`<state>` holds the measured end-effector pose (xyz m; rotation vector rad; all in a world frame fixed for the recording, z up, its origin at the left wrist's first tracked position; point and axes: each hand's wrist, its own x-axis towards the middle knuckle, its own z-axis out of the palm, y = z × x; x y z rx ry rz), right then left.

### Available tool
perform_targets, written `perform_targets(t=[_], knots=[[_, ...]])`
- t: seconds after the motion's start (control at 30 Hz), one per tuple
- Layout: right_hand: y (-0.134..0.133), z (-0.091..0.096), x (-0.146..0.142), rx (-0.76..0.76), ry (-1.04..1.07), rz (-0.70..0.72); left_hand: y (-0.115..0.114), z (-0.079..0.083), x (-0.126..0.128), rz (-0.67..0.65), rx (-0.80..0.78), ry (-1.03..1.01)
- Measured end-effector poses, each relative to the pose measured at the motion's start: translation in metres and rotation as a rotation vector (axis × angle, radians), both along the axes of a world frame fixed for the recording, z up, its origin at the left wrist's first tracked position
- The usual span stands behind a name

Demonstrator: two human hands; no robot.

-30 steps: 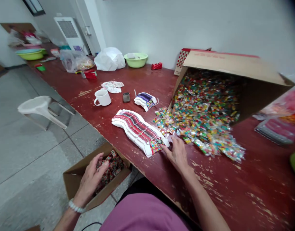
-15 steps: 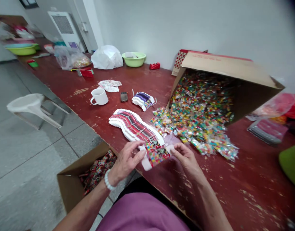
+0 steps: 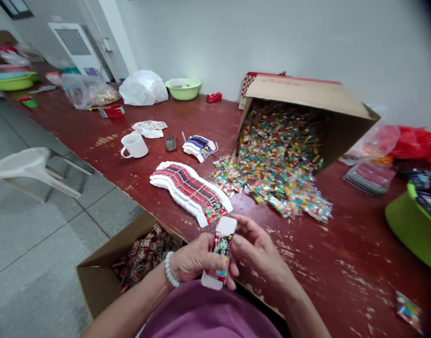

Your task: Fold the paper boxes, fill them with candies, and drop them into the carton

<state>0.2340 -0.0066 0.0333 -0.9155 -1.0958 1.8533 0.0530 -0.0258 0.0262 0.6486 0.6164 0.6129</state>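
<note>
A small printed candy box stands tilted between my hands, its white end flaps sticking out at top and bottom. My left hand wraps it from the left, thumb across the printed front. At the upper right edge, my right hand grips the box with thumb and fingers; some of those fingers are hidden behind it. Just beyond lies a fanned row of flat red cartons. Small clear packets of colourful candy spill from a tipped cardboard carton onto the red table.
Below the table edge at left, an open cardboard box holds filled red boxes. A white mug, a dark phone-like object and purple cartons sit farther back. A green basin is at right, a white stool at left.
The box has left the front of the carton row and come closer to my body. It has turned from lying sideways to upright, now opened out into shape. My view has shifted right.
</note>
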Motion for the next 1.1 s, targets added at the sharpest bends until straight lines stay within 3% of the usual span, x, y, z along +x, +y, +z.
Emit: perform_targets(t=[0.1, 0.2, 0.33, 0.43, 0.57, 0.7, 0.93, 1.03, 1.1], knots=[[-0.009, -0.005, -0.007, -0.093, 0.047, 0.06, 0.002, 0.001, 0.0, 0.086, 0.063, 0.059], [-0.012, -0.014, -0.015, -0.143, 0.068, -0.001, 0.004, -0.001, 0.003, 0.128, 0.079, 0.112], [-0.008, -0.023, -0.015, 0.049, -0.171, -0.225, 0.006, -0.006, 0.01, 0.224, 0.179, 0.241], [-0.004, -0.023, -0.011, 0.178, -0.334, -0.353, 0.005, -0.008, 0.015, 0.402, 0.296, 0.39], [-0.004, -0.028, -0.01, 0.132, -0.259, -0.42, 0.0, -0.016, 0.018, 0.581, 0.396, 0.496], [-0.007, -0.037, -0.01, 0.14, -0.151, -0.371, -0.004, -0.022, 0.018, 0.56, 0.455, 0.526], [0.003, -0.041, 0.009, 0.079, -0.159, -0.223, 0.003, -0.012, 0.007, 0.31, 0.433, 0.53], [0.007, -0.039, 0.013, 0.015, -0.093, -0.21, 0.004, -0.011, 0.008, 0.327, 0.497, 0.6], [0.007, -0.037, 0.014, 0.041, -0.116, -0.19, 0.003, -0.012, 0.01, 0.386, 0.44, 0.518]])
